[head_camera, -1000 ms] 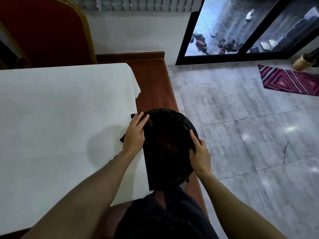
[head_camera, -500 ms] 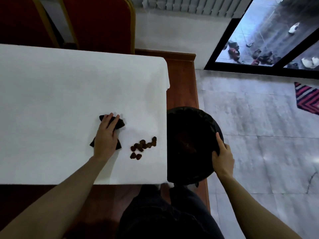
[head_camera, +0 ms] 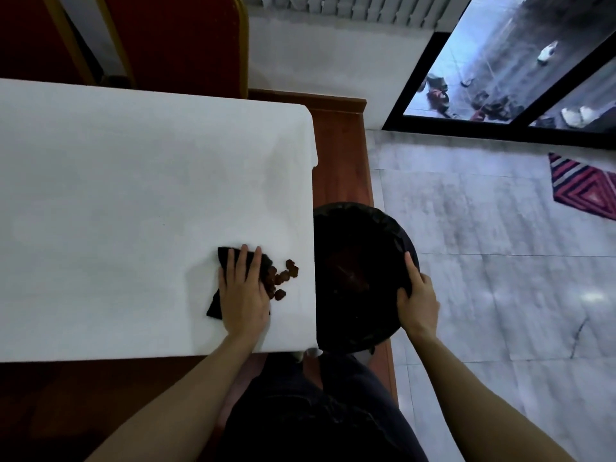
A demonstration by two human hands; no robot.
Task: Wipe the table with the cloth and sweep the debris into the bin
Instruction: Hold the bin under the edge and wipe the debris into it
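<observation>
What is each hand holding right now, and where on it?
The right hand grips the bin by its right rim. The left hand lies flat on the cloth.

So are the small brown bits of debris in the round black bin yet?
Not yet: the brown debris lies on the white tablecloth, beside the black bin.

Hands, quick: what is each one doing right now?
Left hand: open, fingers flat, pressing the dark cloth onto the table, beside the debris.
Right hand: closed on the rim of the bin.
</observation>
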